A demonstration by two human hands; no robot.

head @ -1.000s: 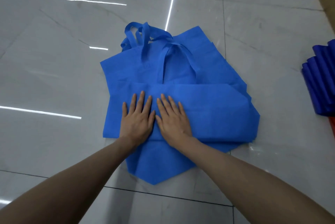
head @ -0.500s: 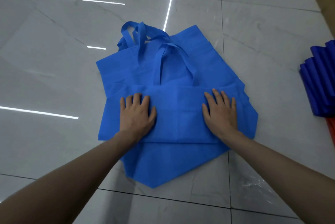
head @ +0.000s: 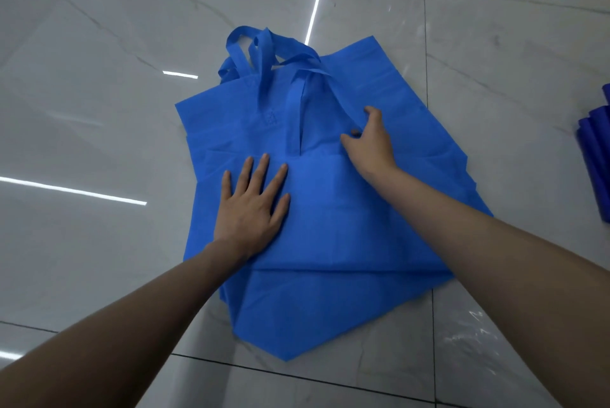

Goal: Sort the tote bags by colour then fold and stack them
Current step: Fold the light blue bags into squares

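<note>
Several bright blue tote bags (head: 346, 236) lie overlapped on the pale tiled floor, handles pointing away from me. The top bag is folded in half, its fold edge near me. My left hand (head: 252, 209) lies flat with spread fingers on the folded bag's left part. My right hand (head: 369, 140) reaches past the folded edge to a handle strap (head: 333, 87) of the top bag, with fingers curled around the strap where it meets the bag.
A stack of darker blue folded bags (head: 597, 150) sits at the right edge of view. The floor is glossy grey marble tile (head: 99, 110) with light reflections and dark grout lines.
My right hand left the right side of the folded bag and moved forward to the handle strap, curling its fingers. My left hand stayed flat on the left part.
</note>
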